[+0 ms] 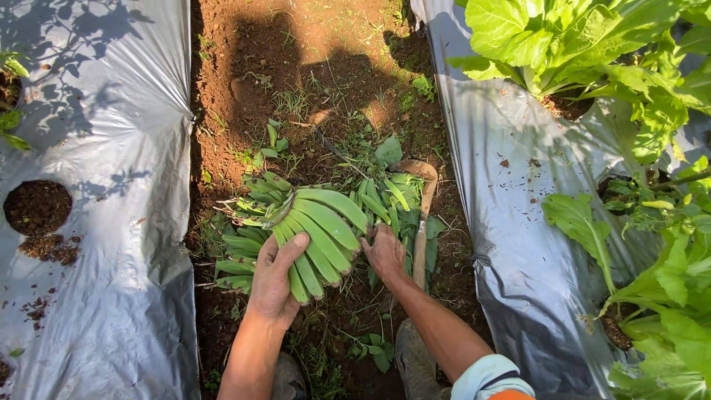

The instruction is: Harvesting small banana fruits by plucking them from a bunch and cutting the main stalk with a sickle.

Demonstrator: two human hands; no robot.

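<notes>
The left hand [275, 278] lies with fingers spread flat on the green banana bunch [315, 230] on the soil path [296, 74], bananas fanning toward 1 o'clock. The right hand [385, 252], at 3 o'clock of the bunch, presses its curled fingers on the bunch's edge beside a wooden-handled tool [422, 215].

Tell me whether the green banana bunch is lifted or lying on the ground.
Lying: the banana bunch rests on the soil path, left hand over it.

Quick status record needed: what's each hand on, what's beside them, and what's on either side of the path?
left hand: resting on the green banana bunch, fingers over its lower fruits
right hand: pressed on the bunch's right edge
wooden-handled tool: lying on the soil, just right of the right hand
ground: soil path with weeds
sides: silver plastic mulch both sides
right bed: leafy green plants
</notes>
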